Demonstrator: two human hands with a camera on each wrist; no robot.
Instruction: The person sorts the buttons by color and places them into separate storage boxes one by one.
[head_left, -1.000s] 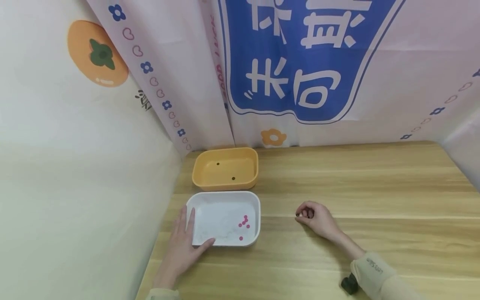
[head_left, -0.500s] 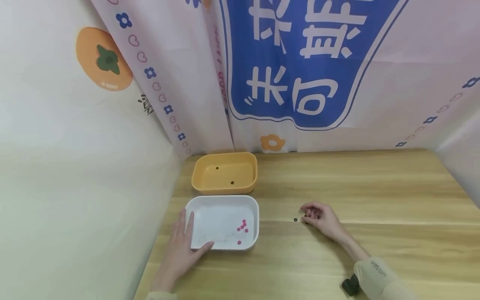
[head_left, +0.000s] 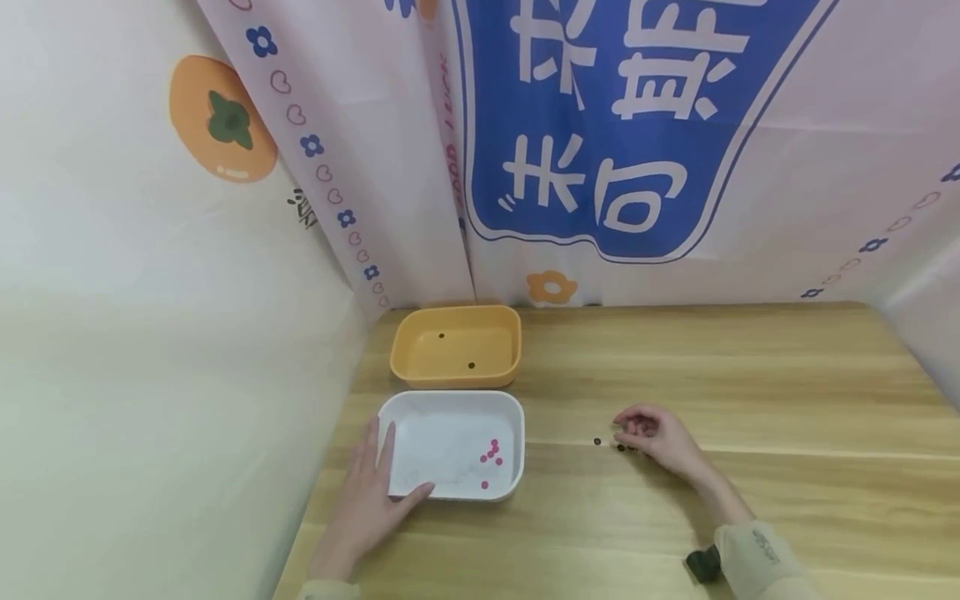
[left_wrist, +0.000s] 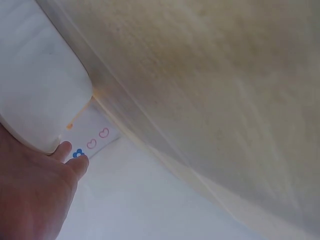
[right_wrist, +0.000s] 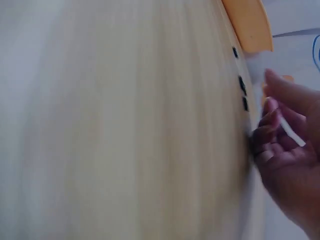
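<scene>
My left hand (head_left: 369, 496) lies with spread fingers along the left rim of a white tray (head_left: 517, 425), its thumb at the front rim. In the left wrist view, that hand (left_wrist: 37, 185) is beside the tray's outer wall (left_wrist: 45, 65). Several small round pink pieces (head_left: 491, 454) lie in the tray's right half. My right hand (head_left: 667, 442) is low over the table at the right, fingers curled, thumb and forefinger apart. A small black disc (head_left: 597, 442) lies left of it, with more black discs (right_wrist: 242, 85) close to its fingers. I cannot tell whether its curled fingers hold any.
A yellow tray (head_left: 408, 367) stands behind the white one, with two black discs (head_left: 471, 365) inside. A dark object (head_left: 703, 565) sits near the right sleeve (head_left: 757, 550). The wooden table (head_left: 750, 358) meets a printed cloth (head_left: 547, 242) at the back and left.
The right hand has drawn back to the right, uncovering black discs on the table. Earlier its thumb and forefinger were at the leftmost disc. The left hand stays on the white tray.
</scene>
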